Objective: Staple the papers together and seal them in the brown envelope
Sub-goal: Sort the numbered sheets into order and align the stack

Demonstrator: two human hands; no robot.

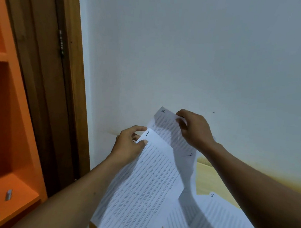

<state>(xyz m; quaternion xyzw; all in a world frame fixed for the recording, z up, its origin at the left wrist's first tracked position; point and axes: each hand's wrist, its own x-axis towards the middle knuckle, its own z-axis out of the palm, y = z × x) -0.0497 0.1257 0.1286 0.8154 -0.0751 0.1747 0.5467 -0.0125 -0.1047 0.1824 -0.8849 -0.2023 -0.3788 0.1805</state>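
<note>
From the head view, we are holding printed papers up in front of a pale wall. Our left hand is pinching the top corner of the sheet marked 1 between thumb and fingers. Our right hand is gripping the top edge of the sheet marked 2, which is sitting behind and above the first. Sheets marked 4 and 5 are lying lower on a yellow surface. An orange shelf is standing at the left beside a wooden door frame.
</note>
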